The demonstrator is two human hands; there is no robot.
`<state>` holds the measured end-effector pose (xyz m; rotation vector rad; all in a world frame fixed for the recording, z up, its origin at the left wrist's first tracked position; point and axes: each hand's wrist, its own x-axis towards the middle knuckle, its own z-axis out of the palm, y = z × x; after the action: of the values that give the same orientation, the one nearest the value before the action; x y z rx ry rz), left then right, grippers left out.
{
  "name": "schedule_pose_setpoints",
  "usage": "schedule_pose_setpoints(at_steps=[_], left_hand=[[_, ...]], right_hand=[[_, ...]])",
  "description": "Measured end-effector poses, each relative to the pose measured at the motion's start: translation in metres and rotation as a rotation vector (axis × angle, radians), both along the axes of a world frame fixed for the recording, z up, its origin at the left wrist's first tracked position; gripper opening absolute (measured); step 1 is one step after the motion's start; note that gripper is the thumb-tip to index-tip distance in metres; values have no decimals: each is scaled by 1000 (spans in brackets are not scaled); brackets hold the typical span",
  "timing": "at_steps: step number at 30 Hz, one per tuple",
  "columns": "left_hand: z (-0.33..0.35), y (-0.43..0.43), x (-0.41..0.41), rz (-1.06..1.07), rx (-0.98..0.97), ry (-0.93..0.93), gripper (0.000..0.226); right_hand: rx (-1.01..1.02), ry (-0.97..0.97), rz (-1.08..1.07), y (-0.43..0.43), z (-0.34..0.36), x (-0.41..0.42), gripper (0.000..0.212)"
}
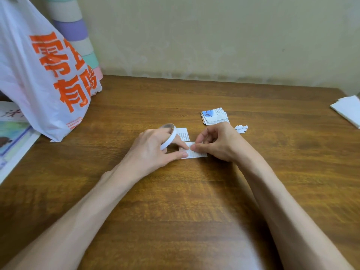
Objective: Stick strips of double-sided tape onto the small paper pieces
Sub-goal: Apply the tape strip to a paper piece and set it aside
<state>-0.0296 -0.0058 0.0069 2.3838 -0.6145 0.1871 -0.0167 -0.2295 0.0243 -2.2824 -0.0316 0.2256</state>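
A small printed paper piece (198, 153) lies flat on the wooden table (175, 201) between my hands. My left hand (155, 149) holds a white roll of double-sided tape (169, 136), fingers curled round it, with fingertips resting on the paper's left edge. My right hand (216, 143) pinches the end of the tape at the paper's top edge, thumb and forefinger together. A second printed piece (184, 133) lies just behind the roll, partly hidden by it.
A stack of small cut paper pieces (215, 116) sits behind my right hand, with tiny white scraps (241, 129) beside it. A white plastic bag with orange print (44, 75) stands at the left, magazines (13, 137) below it. White folded paper (348, 110) lies at the right edge.
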Motion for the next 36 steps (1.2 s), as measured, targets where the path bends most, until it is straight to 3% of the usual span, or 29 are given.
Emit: schedule_pose_setpoints(at_steps=[4,8,17,24,36], left_hand=[[1,-4,-3,127,-50,83,27],[4,-12,-7,112,43,36,31],[8,-12,-4,171,63,129,42],[8,-11,-2,166,84,161,47],[8,-11,-3,177,107,167,45]], right_hand=[[3,-17,9,1,-2,-2,18],[47,-19,40,-2,0,-4,19],[164,103,14,-13,11,-4,33],[243,91,-41,-18,10,-3,27],[62,-89,140,-17,8,-4,22]])
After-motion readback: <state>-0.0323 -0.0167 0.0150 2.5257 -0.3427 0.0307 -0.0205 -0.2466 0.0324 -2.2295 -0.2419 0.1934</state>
